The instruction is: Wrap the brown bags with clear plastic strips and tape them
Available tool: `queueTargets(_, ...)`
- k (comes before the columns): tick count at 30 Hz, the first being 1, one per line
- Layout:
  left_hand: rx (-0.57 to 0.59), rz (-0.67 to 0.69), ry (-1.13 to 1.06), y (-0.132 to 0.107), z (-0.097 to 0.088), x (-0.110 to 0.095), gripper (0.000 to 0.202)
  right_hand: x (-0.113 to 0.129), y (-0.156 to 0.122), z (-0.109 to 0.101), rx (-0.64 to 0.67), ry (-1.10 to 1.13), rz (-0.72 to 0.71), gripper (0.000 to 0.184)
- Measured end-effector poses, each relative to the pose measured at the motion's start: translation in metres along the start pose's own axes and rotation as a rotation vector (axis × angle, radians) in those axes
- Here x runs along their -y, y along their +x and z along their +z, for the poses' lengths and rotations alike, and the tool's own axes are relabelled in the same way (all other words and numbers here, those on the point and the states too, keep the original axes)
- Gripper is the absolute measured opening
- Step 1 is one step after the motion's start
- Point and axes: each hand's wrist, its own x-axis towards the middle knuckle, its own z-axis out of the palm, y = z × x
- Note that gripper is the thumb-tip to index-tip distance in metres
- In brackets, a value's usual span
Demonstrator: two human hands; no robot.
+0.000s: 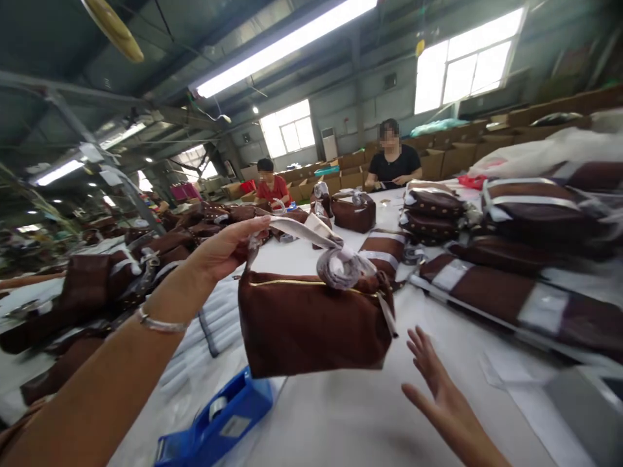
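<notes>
My left hand (224, 248) pinches the paper-wrapped handle (311, 235) of a brown handbag (311, 321) and holds the bag up above the white table (370, 415). The bag has a gold zip along its top and hangs slightly tilted. Below and to the right of the bag, my right hand (433, 383) is open with its fingers spread, just clear of the bag's lower corner. A silver bracelet (160, 323) circles my left wrist.
A blue tape dispenser (214, 421) lies on the table under the bag. Piles of brown bags (97, 292) fill the left side, more wrapped ones (525, 220) the right. Two people (393, 162) sit at the far end, with cardboard boxes behind.
</notes>
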Motion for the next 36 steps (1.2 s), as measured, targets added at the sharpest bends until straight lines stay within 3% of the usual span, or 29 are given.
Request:
queueTargets(2, 0.013, -0.094, -0.131, -0.034, 0.012, 0.004, 0.036, 0.018, -0.023, -0.027, 0.092, 0.107, 0.059, 0.099)
queueTargets(4, 0.092, -0.139, -0.191, -0.054, 0.024, 0.023, 0.038, 0.037, -0.05, -0.049, 0.164, 0.132, 0.129, 0.094)
queueTargets(8, 0.161, -0.143, 0.145, -0.069, 0.044, 0.097, 0.057, 0.062, -0.088, -0.073, 0.11, 0.001, 0.262, 0.087)
queueTargets(11, 0.152, -0.125, 0.338, -0.092, 0.049, 0.153, 0.063, 0.057, -0.097, -0.082, 0.081, -0.215, 0.448, 0.09)
queueTargets(13, 0.197, -0.083, 0.384, -0.121, 0.05, 0.175, 0.062, 0.054, -0.099, -0.09, 0.039, -0.338, 0.458, 0.086)
queueTargets(14, 0.239, -0.061, 0.398, -0.138, 0.05, 0.181, 0.059, 0.055, -0.1, -0.093, -0.004, -0.392, 0.381, 0.08)
queueTargets(16, 0.359, 0.023, 0.443, -0.175, 0.051, 0.189, 0.052, 0.065, -0.103, -0.095, -0.073, -0.505, 0.092, 0.067)
queueTargets(19, 0.509, 0.315, 0.682, -0.221, 0.055, 0.2, 0.059, 0.086, -0.106, -0.084, 0.047, -0.712, -0.357, 0.059)
queueTargets(22, 0.455, 0.634, 0.972, -0.245, 0.058, 0.22, 0.071, 0.09, -0.106, -0.062, 0.258, -0.871, -0.631, 0.07)
queueTargets(24, 0.327, 0.802, 1.063, -0.252, 0.055, 0.237, 0.069, 0.079, -0.109, -0.051, 0.277, -0.934, -0.746, 0.073)
queueTargets(28, 0.168, 1.023, 1.093, -0.26, 0.048, 0.263, 0.059, 0.048, -0.12, -0.051, 0.168, -0.972, -0.846, 0.065)
queueTargets(33, 0.186, 0.954, 1.123, -0.263, 0.053, 0.273, 0.042, 0.028, -0.122, -0.054, 0.171, -0.967, -0.806, 0.059)
queueTargets(36, 0.184, 0.899, 1.125, -0.259, 0.059, 0.277, 0.032, 0.022, -0.112, -0.048, 0.116, -0.991, -0.779, 0.044)
